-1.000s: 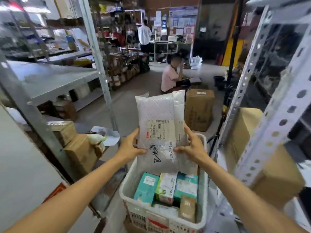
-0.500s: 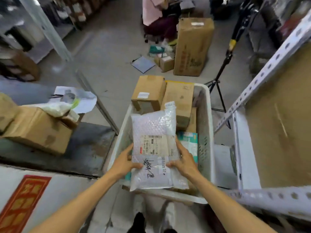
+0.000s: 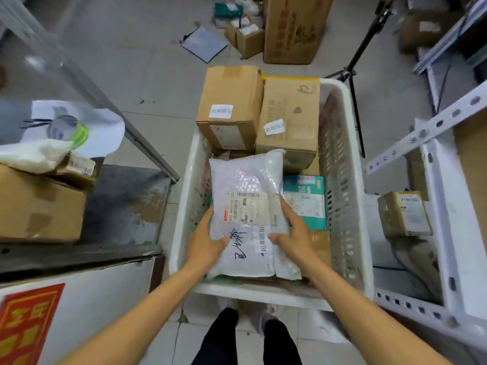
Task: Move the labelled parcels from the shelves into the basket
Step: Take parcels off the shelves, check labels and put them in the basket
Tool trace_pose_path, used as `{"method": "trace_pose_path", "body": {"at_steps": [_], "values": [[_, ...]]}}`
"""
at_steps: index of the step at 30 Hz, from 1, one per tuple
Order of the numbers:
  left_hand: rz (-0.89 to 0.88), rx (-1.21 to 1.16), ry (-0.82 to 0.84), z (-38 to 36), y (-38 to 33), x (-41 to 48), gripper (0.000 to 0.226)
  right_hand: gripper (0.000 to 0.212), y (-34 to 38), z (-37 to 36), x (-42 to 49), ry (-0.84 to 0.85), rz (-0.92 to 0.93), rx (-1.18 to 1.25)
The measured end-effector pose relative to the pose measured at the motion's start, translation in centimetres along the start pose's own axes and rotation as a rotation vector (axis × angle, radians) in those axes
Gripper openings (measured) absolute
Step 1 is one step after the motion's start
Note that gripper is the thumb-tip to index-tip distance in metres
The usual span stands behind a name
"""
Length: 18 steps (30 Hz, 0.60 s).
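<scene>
A white bubble-wrap parcel (image 3: 246, 185) with a shipping label and black handwriting lies flat inside the white plastic basket (image 3: 347, 185). My left hand (image 3: 207, 239) grips its left edge, thumb on top. My right hand (image 3: 291, 233) grips its right side, thumb on the small white label. Under and beside it lies a teal-and-white box (image 3: 307, 204). Two labelled cardboard boxes (image 3: 230, 106) (image 3: 291, 114) fill the basket's far end.
To the left, a dark metal shelf (image 3: 123, 206) carries a cardboard box (image 3: 37, 204) and a white bag (image 3: 31, 156). The white perforated rack (image 3: 432, 129) on the right has a small taped parcel (image 3: 404, 213). A tall carton (image 3: 295, 27), small boxes and a tripod (image 3: 353, 83) stand on the floor beyond.
The parcel came down from upright in front of me to flat in the basket. Both hands stayed on its sides. My view tilted down toward the basket.
</scene>
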<state>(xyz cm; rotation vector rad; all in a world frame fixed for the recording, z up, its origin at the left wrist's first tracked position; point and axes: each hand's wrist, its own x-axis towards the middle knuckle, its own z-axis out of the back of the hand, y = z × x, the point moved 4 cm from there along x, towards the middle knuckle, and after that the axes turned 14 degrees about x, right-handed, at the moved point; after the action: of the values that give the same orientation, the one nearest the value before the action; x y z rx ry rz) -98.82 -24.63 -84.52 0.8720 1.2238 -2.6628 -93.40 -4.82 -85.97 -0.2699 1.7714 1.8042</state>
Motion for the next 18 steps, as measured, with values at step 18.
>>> {"method": "trace_pose_path", "body": {"at_steps": [18], "values": [[-0.168, 0.855, 0.128, -2.7, 0.6, 5.9, 0.081, 0.090, -6.0, -7.6, 6.9, -0.152, -0.092, 0.168]]}}
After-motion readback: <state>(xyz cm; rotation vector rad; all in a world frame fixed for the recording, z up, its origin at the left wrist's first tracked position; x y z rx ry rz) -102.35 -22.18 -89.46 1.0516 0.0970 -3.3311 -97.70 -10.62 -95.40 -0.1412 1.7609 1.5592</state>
